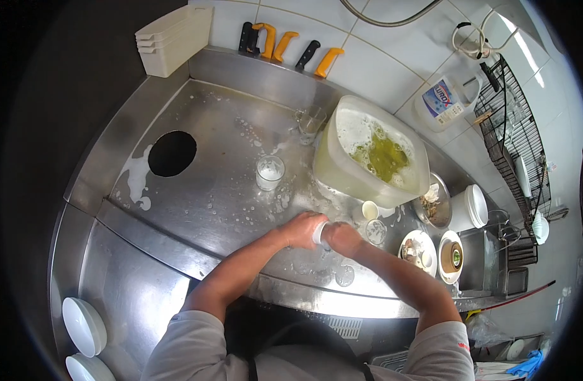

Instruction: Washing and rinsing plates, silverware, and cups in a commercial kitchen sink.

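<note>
My left hand (305, 230) grips a small white cup (318, 232) over the wet steel counter (215, 157). Pressed to the cup's mouth is my right hand (343, 238), its fingers curled; whether they hold something is hidden. To the right of it stand a drinking glass (376, 232) and a small cream-coloured cup (369, 210). A suds-coated glass (270, 172) is upright further left, and another glass (311, 125) stands at the back. Beyond my hands, a large translucent plastic tub (372, 190) contains foamy, yellow-green water.
A round hole (172, 153) opens in the counter at left. Knives (284, 45) line the back wall. On the right are a metal bowl of scraps (433, 202), plates with leftovers (417, 252), a white bucket (468, 209) and a sink (477, 262). White bowls (84, 327) sit lower left.
</note>
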Demonstrator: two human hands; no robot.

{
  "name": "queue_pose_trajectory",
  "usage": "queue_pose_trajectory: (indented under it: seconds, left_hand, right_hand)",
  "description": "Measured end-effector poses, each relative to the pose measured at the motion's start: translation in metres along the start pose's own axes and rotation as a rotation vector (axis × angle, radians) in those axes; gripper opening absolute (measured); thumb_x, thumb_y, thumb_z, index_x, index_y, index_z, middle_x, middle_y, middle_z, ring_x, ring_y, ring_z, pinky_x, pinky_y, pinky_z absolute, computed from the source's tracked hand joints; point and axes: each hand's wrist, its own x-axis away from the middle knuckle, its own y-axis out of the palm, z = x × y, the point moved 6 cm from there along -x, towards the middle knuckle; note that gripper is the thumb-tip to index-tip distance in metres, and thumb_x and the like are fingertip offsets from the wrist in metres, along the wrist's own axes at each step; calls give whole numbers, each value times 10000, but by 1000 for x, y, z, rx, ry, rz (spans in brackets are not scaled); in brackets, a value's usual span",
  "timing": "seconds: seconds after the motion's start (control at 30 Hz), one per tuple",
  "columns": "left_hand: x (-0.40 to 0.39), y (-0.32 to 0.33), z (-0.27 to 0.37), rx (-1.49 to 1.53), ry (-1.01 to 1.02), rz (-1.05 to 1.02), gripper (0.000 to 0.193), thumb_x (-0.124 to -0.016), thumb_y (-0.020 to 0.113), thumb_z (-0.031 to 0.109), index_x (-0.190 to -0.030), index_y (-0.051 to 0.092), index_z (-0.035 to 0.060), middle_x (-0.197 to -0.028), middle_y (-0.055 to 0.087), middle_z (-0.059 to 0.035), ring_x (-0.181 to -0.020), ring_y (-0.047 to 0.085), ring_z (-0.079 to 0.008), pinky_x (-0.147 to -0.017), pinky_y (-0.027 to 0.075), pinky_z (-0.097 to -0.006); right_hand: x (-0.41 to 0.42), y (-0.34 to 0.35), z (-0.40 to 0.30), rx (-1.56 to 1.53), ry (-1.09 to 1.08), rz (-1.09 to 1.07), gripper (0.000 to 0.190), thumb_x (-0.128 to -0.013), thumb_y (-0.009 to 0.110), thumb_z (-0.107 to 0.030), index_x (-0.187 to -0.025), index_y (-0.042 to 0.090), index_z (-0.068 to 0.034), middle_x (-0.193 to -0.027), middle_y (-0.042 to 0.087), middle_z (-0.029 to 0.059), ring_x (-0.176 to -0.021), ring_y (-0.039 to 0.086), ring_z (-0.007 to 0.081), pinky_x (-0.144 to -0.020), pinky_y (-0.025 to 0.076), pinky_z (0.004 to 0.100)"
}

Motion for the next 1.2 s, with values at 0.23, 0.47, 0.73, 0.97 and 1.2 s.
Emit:
queue_pose_trajectory:
  seconds: [0.23,0.47,0.73,0.97,1.2]
  left_hand:
    - [-12,-9,-6,19,48,332,707,-555,849,275,-1146,517,76,-1058,603,-159,-1012,574,-356,-900,448,-436]
    - [-48,0,-31,-372,-400,329,631,-742,745,383,-1240,496,87,-1209,559,-145,-1221,453,-294,-1068,220,-458]
    - [-95,-62,-22,129,-245,1008,376,-823,505,6,-1197,516,46,-1149,567,-200,-1157,494,-389,-990,379,-457]
    - [-205,-199,-140,-500,-701,663,604,-808,585,67,-1366,359,23,-1376,417,-211,-1251,422,-390,-999,400,-437]
    - [-227,-167,-183,-323,-713,155,487,-896,572,344,-1264,518,30,-1119,613,-245,-1128,546,-372,-956,442,-388]
  right_hand:
    - [6,38,32,-1878,912,11,285,-791,725,-124,-1034,607,-30,-873,655,84,-659,613,175,-573,506,346]
    - [34,-97,137,-1179,837,726,236,-876,648,-127,-1070,575,-13,-829,646,83,-623,592,138,-539,474,276]
    - [93,-75,243,-592,1119,827,413,-849,653,-140,-1238,545,-54,-1029,667,200,-957,657,301,-822,488,368]
    - [64,-76,228,-610,1153,607,502,-828,642,-128,-1307,505,-191,-1100,632,213,-1017,603,398,-846,491,459]
    - [68,-75,236,-603,1263,418,698,-801,530,-36,-1425,371,-305,-1177,597,193,-1032,604,357,-897,486,422]
